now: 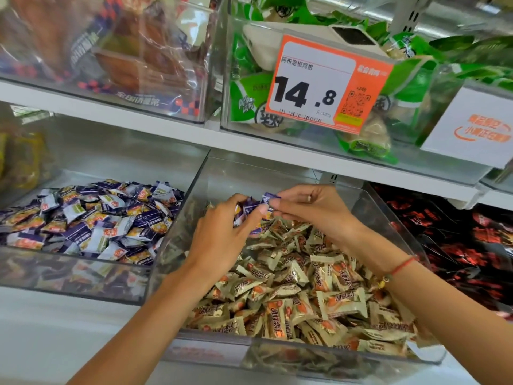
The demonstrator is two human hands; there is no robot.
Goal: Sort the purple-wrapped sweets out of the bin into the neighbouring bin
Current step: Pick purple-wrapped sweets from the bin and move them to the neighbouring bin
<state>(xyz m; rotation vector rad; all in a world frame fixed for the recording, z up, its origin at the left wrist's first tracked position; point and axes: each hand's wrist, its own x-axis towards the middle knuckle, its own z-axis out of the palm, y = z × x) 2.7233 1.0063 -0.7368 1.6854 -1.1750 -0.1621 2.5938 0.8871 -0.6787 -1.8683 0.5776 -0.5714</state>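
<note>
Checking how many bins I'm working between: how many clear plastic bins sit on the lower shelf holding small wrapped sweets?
2. The clear bin of purple-wrapped sweets sits on the left; the clear bin of beige-wrapped sweets is beside it, under both hands. Further bins may lie out of frame.

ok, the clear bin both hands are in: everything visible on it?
The clear bin looks like transparent rigid plastic, open-topped, with sloping side walls and a low front lip carrying a blurred label strip. It sits on the lower white shelf, beside the bin of purple sweets. Cream-gold wrapped sweets fill it. The left hand and right hand hold purple-wrapped sweets above its back part.
</note>
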